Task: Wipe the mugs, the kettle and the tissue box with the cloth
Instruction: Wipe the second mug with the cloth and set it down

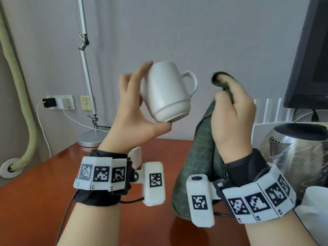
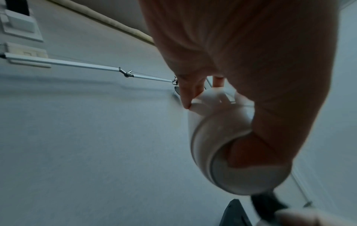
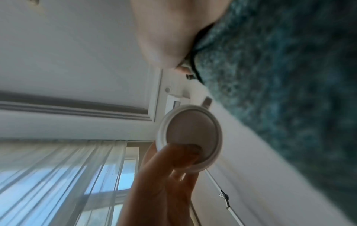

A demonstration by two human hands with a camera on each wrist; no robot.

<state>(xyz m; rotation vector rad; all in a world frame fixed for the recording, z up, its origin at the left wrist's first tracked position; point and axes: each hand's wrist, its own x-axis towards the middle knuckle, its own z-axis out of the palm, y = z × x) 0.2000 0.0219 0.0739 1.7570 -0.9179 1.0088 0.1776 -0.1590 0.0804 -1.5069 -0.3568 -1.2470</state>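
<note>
My left hand (image 1: pixel 134 110) holds a white mug (image 1: pixel 166 89) up in the air, tilted, with its handle to the right. The thumb presses the mug's base (image 3: pixel 191 133) and the fingers reach over its upper end (image 2: pixel 222 137). To the right of the mug, and apart from it, my right hand (image 1: pixel 232 118) grips a dark green cloth (image 1: pixel 200 148). The cloth hangs down past the wrist and covers the fingertips (image 3: pixel 280 91). A steel kettle (image 1: pixel 301 157) stands at the right. A second white mug (image 1: pixel 316 210) sits at the lower right, and a third (image 1: pixel 136 155) shows behind my left wrist.
A reddish-brown table (image 1: pixel 44 183) lies below both hands. A desk lamp's round base (image 1: pixel 88 138) stands at its back left, with cables running to wall sockets (image 1: pixel 60 102). A dark monitor (image 1: pixel 310 50) rises at the back right, above a white ribbed object (image 1: pixel 269 110).
</note>
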